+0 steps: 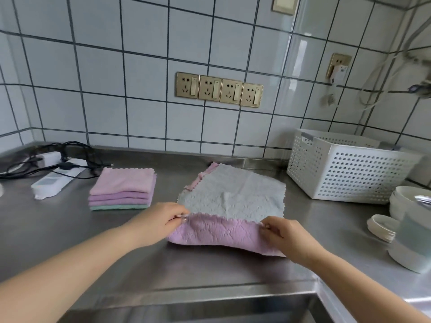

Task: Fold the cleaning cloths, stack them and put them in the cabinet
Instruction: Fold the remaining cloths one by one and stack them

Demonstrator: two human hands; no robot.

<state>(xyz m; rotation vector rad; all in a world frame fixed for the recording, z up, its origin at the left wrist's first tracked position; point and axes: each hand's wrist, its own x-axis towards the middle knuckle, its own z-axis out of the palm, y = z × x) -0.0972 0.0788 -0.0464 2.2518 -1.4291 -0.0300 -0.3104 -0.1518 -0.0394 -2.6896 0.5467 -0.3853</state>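
Note:
A cloth with a lilac face and a pale grey face [233,197] lies in the middle of the steel counter [70,229]. Its near edge is turned up and over, showing a lilac band [221,231]. My left hand [161,220] pinches the left corner of that turned edge. My right hand [284,231] pinches the right corner. To the left sits a stack of folded cloths [123,190], pink and lilac on top with a green one at the bottom. No cabinet shows in the head view.
A white perforated basket [345,169] stands at the back right. White bowls, lids and a pale container [410,231] crowd the right edge. A power strip, adapter and black cables [53,173] lie back left. A sink [186,308] opens at the near edge.

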